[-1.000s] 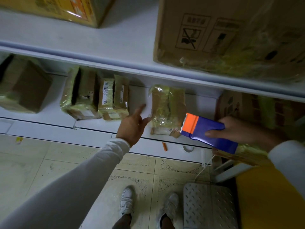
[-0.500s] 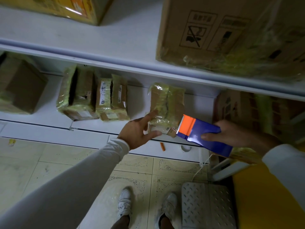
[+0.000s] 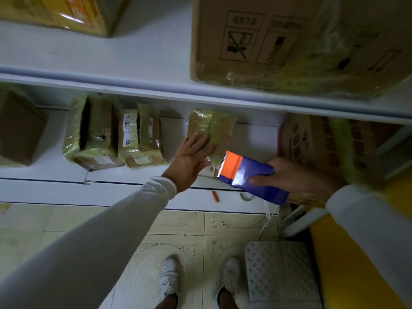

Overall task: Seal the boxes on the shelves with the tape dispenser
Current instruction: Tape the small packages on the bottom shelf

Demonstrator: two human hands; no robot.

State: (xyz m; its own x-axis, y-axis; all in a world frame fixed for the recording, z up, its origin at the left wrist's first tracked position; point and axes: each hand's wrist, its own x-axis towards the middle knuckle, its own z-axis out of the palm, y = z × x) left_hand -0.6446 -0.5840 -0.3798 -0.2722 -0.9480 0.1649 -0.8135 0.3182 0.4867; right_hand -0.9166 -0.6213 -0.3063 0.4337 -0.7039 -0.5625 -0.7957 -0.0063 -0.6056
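White shelves [image 3: 138, 83] rise in front of me over a tiled floor [image 3: 182, 230], with wrapped parcels in a row on the lower shelf. My left hand [image 3: 189, 159] lies with fingers spread flat on the small box [image 3: 211, 132] standing there. My right hand [image 3: 292, 175] grips the tape dispenser [image 3: 247, 177] just beside that box, near the shelf's front edge. Its long axis runs from my right hand up and leftward, the serrated orange end pointing at the box. I judge the risk is the light box sliding backwards or tipping if I press the tape on harder than my flat hand can brace.
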